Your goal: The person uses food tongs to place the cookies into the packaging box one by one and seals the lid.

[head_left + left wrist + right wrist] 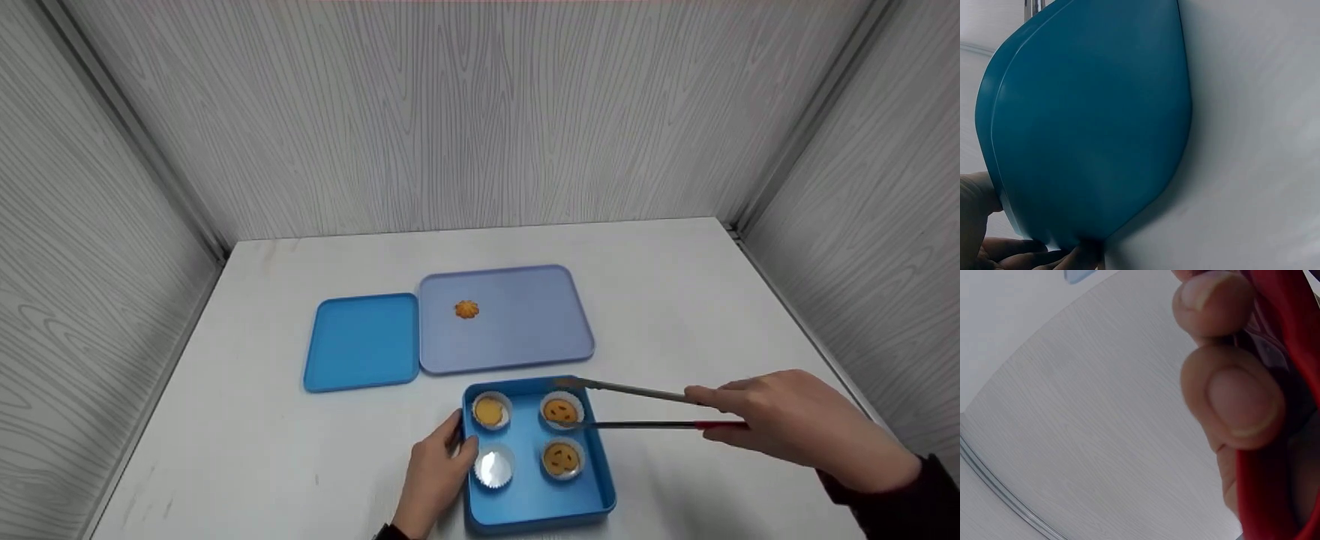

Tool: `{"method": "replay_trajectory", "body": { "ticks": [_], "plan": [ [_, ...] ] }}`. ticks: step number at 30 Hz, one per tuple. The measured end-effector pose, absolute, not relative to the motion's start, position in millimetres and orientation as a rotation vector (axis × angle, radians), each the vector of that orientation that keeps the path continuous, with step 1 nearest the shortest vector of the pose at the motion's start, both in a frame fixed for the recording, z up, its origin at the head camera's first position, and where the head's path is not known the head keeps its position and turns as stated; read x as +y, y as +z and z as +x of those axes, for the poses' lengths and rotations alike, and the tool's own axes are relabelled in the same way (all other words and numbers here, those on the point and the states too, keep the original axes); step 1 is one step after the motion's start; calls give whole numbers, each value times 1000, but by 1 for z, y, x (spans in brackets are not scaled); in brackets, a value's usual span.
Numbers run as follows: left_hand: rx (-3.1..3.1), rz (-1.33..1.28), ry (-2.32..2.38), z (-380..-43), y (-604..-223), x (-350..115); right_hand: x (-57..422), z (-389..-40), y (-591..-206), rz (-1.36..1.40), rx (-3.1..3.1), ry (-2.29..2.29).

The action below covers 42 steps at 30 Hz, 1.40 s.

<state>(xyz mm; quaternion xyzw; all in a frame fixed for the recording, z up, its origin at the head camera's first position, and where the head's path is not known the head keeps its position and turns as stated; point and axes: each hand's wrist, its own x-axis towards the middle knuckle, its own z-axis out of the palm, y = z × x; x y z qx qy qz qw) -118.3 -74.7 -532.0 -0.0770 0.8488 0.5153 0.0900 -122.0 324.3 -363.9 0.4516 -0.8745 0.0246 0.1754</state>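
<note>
My left hand (436, 471) grips the left wall of a deep blue box (547, 511), thumb over the rim. The left wrist view shows the box's outer side close up, fingers at its lower edge. My right hand (784, 420) holds metal tongs (645, 425) with red handles (1264, 495). The tongs' arms are spread, their tips above and below a cookie (560, 411) in a paper cup at the box's far right; whether they touch it I cannot tell. Another dotted cookie (561, 458) sits nearer, a plain yellow one (488, 412) far left. The near-left cup (493, 466) holds nothing.
Behind the box lies a lavender tray (525, 315) with one small flower-shaped cookie (466, 309) on it. A flat blue tray (362, 345) adjoins it on the left. Grey wood-grain panels (465, 112) stand around the white table (262, 450) at back and sides.
</note>
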Motion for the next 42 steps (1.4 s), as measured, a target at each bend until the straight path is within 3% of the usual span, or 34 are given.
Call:
{"method": "replay_trajectory", "body": {
  "ticks": [42],
  "plan": [
    [2488,-259,1606,-122,-533,-76,305,-188,-384,1097,-2884,250]
  ]
}}
